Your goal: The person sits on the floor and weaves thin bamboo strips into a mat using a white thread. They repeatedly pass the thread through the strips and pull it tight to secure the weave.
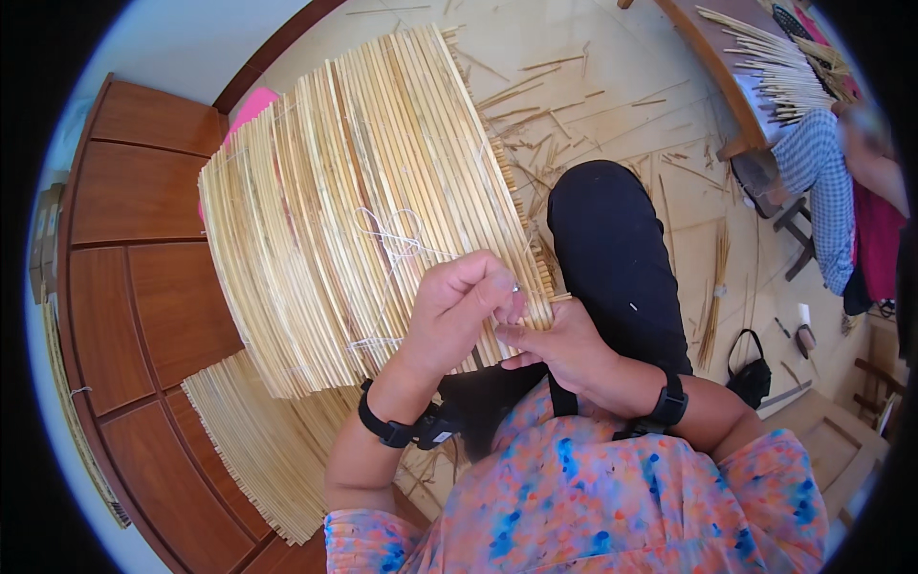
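Your left hand (461, 311) sits over the near right part of the stalk mat (335, 191), its fingers curled in and drawn together; you cannot tell from here what, if anything, lies between the fingertips. White thread (400, 244) lies in loose loops on the mat, just to the left of that hand, and one strand runs toward it. Your right hand (572, 349) is clamped on the mat's near right corner, the thumb on top, close to the left hand's fingers.

The mat spreads away from you to the far left, its pale stalks side by side, and its right edge comes near your dark-trousered knee (617, 249). Lower matting (277, 440) shows beneath its near left side; whether the two are joined is unclear. Brown wooden panels (158, 306) stand at the left.

Broken stalks (545, 124) litter the far floor, and a tied bundle (717, 292) lies to your right. At the far right, a co-worker in checked trousers (818, 196) sits beside a table (708, 57) bearing more stalks (775, 67).
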### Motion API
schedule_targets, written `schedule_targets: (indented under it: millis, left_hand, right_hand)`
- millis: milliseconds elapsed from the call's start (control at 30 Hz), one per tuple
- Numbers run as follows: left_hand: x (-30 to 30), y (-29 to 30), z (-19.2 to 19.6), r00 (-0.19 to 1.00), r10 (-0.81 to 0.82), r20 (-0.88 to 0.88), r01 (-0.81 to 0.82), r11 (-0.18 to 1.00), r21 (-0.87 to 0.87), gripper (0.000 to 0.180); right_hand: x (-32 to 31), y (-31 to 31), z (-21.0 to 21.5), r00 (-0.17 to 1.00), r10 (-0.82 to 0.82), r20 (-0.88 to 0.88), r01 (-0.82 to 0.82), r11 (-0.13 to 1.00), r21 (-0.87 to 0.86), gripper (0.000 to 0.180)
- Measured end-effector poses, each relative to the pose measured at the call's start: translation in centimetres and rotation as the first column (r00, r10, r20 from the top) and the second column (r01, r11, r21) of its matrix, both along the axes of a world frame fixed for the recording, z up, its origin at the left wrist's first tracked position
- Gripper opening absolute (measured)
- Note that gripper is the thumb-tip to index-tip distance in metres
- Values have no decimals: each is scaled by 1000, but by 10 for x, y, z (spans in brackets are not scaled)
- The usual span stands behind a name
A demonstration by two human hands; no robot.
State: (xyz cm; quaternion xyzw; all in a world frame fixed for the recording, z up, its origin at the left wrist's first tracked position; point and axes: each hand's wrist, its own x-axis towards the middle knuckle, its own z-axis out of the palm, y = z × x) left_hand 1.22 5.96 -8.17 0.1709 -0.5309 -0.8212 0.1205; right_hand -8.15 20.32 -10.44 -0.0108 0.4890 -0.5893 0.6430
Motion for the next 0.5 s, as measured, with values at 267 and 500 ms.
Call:
schedule_targets:
  millis: [267, 500]
  left_hand:
    - [-1, 1, -3, 999, 33, -33, -33, 999, 0, 23]
    - [4, 1, 9, 997, 73, 5, -71, 980, -187, 21]
  right_hand:
    - [1, -1, 2, 995, -17, -96, 19, 1000, 15, 27]
    - [6, -1, -1, 985, -93, -143, 88, 995, -42, 22]
